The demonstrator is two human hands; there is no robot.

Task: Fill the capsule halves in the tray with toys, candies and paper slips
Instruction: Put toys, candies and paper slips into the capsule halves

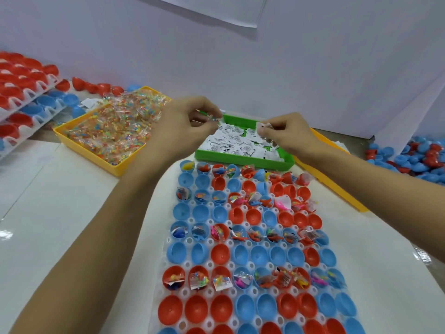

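Observation:
A white tray (157,268) in front of me holds rows of red and blue capsule halves (220,254); alternate rows contain toys, candy packets and slips, the rows between are bare. Behind it a green bin (243,161) holds white paper slips (237,141). My left hand (185,126) hovers at the bin's left edge and pinches a small clear candy packet (212,118). My right hand (286,133) is over the bin and pinches a paper slip (262,125). A yellow bin (115,167) on the left is full of candy packets (115,124).
Stacked white trays of red and blue halves (21,92) stand at the far left, with loose halves behind the yellow bin. A heap of loose capsule halves (414,155) lies at the right. Another yellow bin (334,179) sits under my right forearm.

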